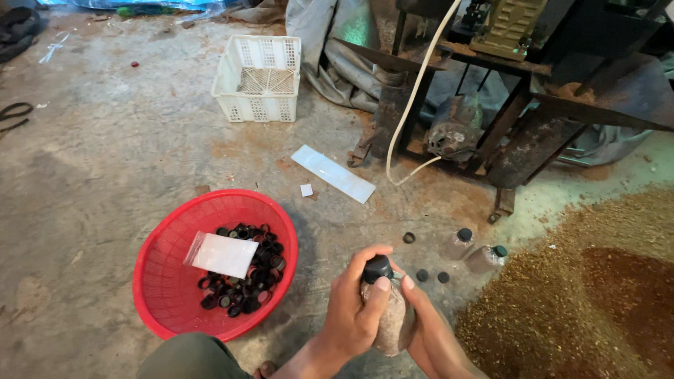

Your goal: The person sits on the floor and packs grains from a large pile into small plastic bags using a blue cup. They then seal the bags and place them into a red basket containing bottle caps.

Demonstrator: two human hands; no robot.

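black cap (376, 267) sits atop a small clear bottle (390, 319) of brown granules, held low over the concrete floor (105, 154). left hand (354, 302) fingers pinch the cap for turning; right hand (432, 330) fingers wrap the bottle, steadying it. red basket (165, 281) of spare caps (246, 270) lies near.

A round red plastic basket (168, 281) holding small black plastic caps (246, 277) lies left of two capped clear plastic bottles (472, 250), with a white slatted plastic crate (258, 77) behind.

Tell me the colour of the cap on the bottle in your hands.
Black; the cap on the held bottle shows best in the head view.
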